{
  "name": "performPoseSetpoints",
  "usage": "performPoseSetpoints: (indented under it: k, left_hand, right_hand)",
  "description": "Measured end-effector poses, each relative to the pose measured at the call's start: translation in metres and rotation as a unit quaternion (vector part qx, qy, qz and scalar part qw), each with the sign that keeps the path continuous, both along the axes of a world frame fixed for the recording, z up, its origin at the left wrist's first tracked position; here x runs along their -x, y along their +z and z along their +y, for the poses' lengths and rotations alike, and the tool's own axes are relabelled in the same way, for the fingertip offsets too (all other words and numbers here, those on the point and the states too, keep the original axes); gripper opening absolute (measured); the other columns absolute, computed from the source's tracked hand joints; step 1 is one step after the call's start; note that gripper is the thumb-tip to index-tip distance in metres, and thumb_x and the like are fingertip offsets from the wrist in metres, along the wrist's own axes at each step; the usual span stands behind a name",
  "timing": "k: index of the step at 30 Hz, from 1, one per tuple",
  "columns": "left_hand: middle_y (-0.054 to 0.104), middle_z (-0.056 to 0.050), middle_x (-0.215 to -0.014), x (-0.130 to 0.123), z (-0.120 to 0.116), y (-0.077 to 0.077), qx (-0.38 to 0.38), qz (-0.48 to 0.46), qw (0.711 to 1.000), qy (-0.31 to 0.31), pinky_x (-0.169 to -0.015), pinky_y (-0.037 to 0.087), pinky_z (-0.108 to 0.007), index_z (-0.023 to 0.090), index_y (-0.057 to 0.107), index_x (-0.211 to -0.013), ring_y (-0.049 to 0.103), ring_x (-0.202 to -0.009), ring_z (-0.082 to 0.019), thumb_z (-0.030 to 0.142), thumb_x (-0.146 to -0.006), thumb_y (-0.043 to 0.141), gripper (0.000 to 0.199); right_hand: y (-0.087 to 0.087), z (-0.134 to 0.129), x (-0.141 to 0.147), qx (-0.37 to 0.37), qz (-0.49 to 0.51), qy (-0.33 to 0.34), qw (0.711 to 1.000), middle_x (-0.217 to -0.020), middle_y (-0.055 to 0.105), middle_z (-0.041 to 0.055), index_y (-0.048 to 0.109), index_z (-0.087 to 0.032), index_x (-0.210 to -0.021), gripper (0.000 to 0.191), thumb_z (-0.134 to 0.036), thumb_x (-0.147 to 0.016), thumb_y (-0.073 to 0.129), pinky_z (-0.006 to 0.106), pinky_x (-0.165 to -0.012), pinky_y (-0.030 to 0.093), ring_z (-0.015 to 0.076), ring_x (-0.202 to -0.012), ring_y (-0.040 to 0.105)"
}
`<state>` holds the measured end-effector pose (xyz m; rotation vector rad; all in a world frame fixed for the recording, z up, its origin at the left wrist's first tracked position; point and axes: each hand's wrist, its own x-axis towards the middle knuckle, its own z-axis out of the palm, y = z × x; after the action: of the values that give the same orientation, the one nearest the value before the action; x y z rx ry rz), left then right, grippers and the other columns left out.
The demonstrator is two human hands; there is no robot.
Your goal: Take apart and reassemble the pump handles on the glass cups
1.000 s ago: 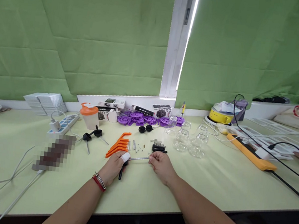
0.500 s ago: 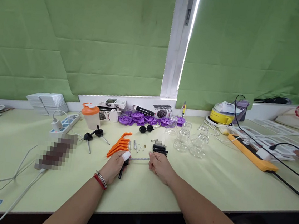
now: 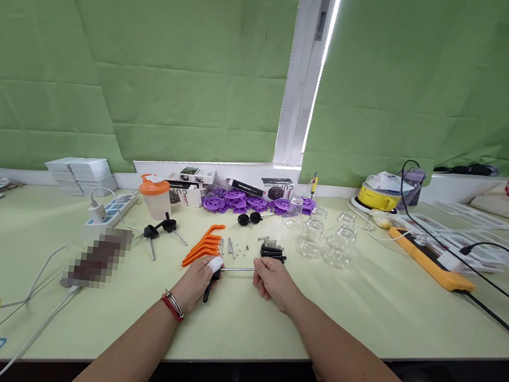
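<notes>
On the pale green table [image 3: 382, 316], near its front edge: two bare hands share one thin metal rod [image 3: 237, 269].
Left hand [image 3: 197, 284]: closed around a black handle [image 3: 207, 291] at the rod's left end; one fingertip is wrapped in white (tape or a cot, cannot tell which).
Right hand [image 3: 274, 283]: fingers pinched shut on the rod's right end.
Rod: lying level between the two hands, just above the tabletop.
Just behind the hands: a stack of orange plastic pieces [image 3: 203, 246], small screws and pins [image 3: 232, 248], black parts with springs [image 3: 270, 249].
Farther back: clear glass jars [image 3: 324, 242], purple wheels [image 3: 253, 202], an orange-lidded shaker cup [image 3: 153, 195].
Left side: a white power strip [image 3: 112, 208] with cables.
Right side: an orange bar-shaped device [image 3: 430, 264] and a yellow container [image 3: 376, 196].
</notes>
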<state>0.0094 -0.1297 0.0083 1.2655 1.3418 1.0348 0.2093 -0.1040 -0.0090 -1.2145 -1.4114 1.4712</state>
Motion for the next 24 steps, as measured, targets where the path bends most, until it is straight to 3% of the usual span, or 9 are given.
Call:
performPoseSetpoints:
  k: [3,6,10,15,19,24]
  left_hand:
    - [0.051,0.000,-0.066,-0.0001,-0.0002,0.0007,0.004,-0.005,1.000,0.005,-0.046,0.034,-0.022,0.017,0.056,-0.071,0.043,-0.052,-0.010,0.044,-0.081,0.048,0.030]
    - [0.051,0.000,-0.066,-0.0005,-0.0005,0.0012,0.001,-0.008,1.000,0.012,-0.046,0.034,-0.022,0.017,0.056,-0.070,0.042,-0.052,-0.010,0.044,-0.080,0.050,0.030]
    - [0.051,0.000,-0.065,-0.0011,-0.0005,0.0021,-0.001,-0.005,1.000,0.011,-0.046,0.034,-0.022,0.017,0.057,-0.070,0.042,-0.052,-0.010,0.044,-0.079,0.051,0.029]
    - [0.051,0.000,-0.065,-0.0012,0.0003,0.0018,0.004,-0.003,1.000,0.010,-0.046,0.034,-0.022,0.017,0.056,-0.071,0.043,-0.053,-0.010,0.046,-0.080,0.050,0.031]
    - [0.050,0.001,-0.066,-0.0011,0.0000,0.0015,-0.001,-0.003,1.000,0.005,-0.047,0.034,-0.022,0.018,0.056,-0.072,0.043,-0.054,-0.011,0.047,-0.080,0.049,0.031]
    - [0.049,0.001,-0.065,-0.0013,-0.0009,0.0016,0.000,0.003,1.000,0.005,-0.047,0.034,-0.023,0.018,0.054,-0.071,0.042,-0.053,-0.011,0.047,-0.081,0.048,0.031]
  right_hand:
    - [-0.0003,0.0006,-0.0012,0.005,0.012,0.008,1.000,-0.056,0.055,-0.0019,0.045,-0.019,-0.068,0.044,-0.060,-0.084,0.043,0.019,-0.031,0.029,0.0064,-0.036,0.043]
    - [0.0005,0.0001,-0.0015,0.004,0.037,0.023,0.999,-0.059,0.057,-0.0033,0.046,-0.020,-0.075,0.034,-0.053,-0.081,0.053,0.018,-0.031,0.029,0.0065,-0.037,0.044]
    - [0.0005,0.0003,-0.0008,0.010,0.023,0.009,1.000,-0.055,0.055,-0.0025,0.043,-0.019,-0.066,0.040,-0.055,-0.084,0.046,0.018,-0.031,0.029,0.0060,-0.036,0.043]
    - [-0.0021,0.0016,-0.0008,0.001,0.038,0.023,0.999,-0.059,0.056,-0.0035,0.046,-0.020,-0.074,0.031,-0.049,-0.082,0.053,0.017,-0.031,0.029,0.0062,-0.038,0.045]
    - [-0.0025,0.0012,-0.0007,-0.003,0.020,0.020,1.000,-0.058,0.055,-0.0021,0.045,-0.018,-0.068,0.039,-0.054,-0.085,0.044,0.018,-0.031,0.029,0.0057,-0.037,0.044]
    - [0.0014,-0.0013,-0.0002,-0.005,0.028,0.029,0.999,-0.060,0.056,-0.0047,0.045,-0.020,-0.074,0.025,-0.043,-0.081,0.053,0.017,-0.032,0.027,0.0051,-0.037,0.043]
